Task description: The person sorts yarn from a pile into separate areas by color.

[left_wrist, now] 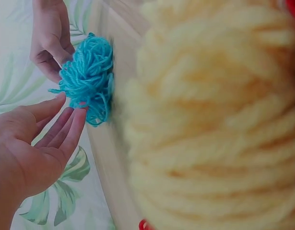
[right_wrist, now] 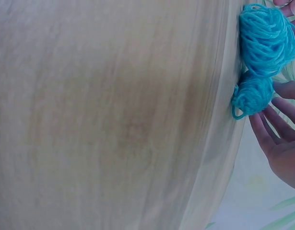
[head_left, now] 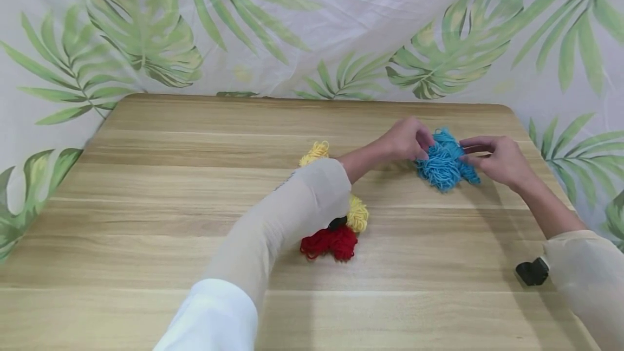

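Two blue yarn bundles point(head_left: 441, 164) lie against each other near the back right of the table, the larger point(right_wrist: 267, 40) beside the smaller point(right_wrist: 254, 93). My left hand point(head_left: 407, 138) is at the left side of the larger bundle; in the left wrist view the left hand point(left_wrist: 32, 153) touches the yarn point(left_wrist: 89, 72) with its fingertips, fingers fairly straight. On the other side my right hand point(head_left: 502, 161) has thumb and fingers extended to the blue yarn. The right wrist view has the right hand point(right_wrist: 284, 153) with long, relaxed fingers at the smaller bundle.
Yellow yarn point(head_left: 358, 214) and red yarn point(head_left: 336, 244) lie mid-table, partly hidden by my left forearm. Yellow yarn point(left_wrist: 214, 120) looms blurred in the left wrist view. A leaf-patterned cloth point(head_left: 341, 26) hangs behind the wooden table point(head_left: 170, 205).
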The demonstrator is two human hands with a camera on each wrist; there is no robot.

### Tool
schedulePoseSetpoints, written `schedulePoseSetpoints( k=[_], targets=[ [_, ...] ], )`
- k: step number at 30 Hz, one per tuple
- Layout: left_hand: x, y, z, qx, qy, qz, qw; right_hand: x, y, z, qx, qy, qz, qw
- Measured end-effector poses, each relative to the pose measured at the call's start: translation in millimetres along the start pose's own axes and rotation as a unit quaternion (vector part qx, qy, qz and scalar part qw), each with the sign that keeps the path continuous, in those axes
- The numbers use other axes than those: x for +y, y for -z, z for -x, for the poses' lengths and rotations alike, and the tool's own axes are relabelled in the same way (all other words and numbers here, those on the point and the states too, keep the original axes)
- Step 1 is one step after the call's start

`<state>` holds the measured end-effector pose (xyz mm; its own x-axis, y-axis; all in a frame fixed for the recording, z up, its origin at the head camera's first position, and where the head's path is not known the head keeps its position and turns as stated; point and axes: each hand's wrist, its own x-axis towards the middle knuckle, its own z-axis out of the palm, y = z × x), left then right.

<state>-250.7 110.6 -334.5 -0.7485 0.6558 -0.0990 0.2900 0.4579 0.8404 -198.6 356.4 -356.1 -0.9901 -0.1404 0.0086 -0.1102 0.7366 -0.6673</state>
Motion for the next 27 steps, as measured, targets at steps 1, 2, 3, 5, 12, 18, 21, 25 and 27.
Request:
schedulePoseSetpoints(
  k=[1,2,3,5,12,18,21,25,27],
  targets=[
    [0.4,1.0,0.7,0.0,0.0,-0.003,1.0,-0.6,-0.4,-0.1,0.002,0.003,0.001,1.0],
    [0.8,2.2,1.3,0.0,-0.002,-0.008,1.0,-1.1,-0.7,-0.2,0.004,0.006,0.003,1.0],
    [1.0,3.2,2.2,0.001,-0.003,-0.012,0.9999,-1.7,-1.0,-0.3,0.006,0.009,0.005,0.9999],
    [0.3,4.9,3.8,0.007,-0.015,-0.027,0.9995,-3.0,-1.4,0.1,0.01,0.017,0.011,0.9997],
    [-4.6,17.1,12.9,0.014,-0.027,-0.071,0.997,-6.3,-1.9,2.3,0.05,0.054,0.008,0.9973],
    [-12.1,29.4,23.5,0.032,-0.043,-0.095,0.994,-13.7,-4.6,2.8,0.064,0.086,0.025,0.9939],
    [-16.0,35.3,28.7,0.048,-0.047,-0.099,0.9928,-19.9,-7.4,2.9,0.066,0.109,0.042,0.991],
    [-19.9,42.9,35.4,0.059,-0.049,-0.107,0.9912,-26.7,-10.1,3.0,0.068,0.134,0.05,0.9873],
    [-21.0,46.7,39.0,0.058,-0.053,-0.118,0.9899,-29.2,-10.7,3.3,0.069,0.143,0.054,0.9858]
  ],
)
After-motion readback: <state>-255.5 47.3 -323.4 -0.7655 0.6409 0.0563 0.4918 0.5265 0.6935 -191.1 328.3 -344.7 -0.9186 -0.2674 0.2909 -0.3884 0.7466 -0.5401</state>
